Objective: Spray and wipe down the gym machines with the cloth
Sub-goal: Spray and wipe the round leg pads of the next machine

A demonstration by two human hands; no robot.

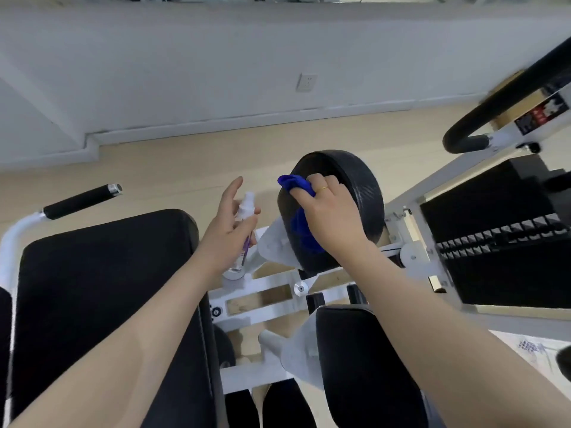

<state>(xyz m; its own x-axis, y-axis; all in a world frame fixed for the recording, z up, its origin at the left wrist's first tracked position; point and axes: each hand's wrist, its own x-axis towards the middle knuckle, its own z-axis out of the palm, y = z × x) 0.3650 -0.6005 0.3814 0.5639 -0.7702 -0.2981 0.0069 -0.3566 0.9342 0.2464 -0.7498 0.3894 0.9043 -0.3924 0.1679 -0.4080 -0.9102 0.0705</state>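
We note the right hand pressing blue cloth on the roller pad; left hand grips spray bottle; machine label illegible.

The cloth lies under the right hand's fingers on the roller pad, the spray bottle sits within the left hand's fingers just left, and the seat pad lies nearer, lower left.

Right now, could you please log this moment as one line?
step: wiping | right hand: presses blue cloth on round black pad | left hand: holds spray bottle
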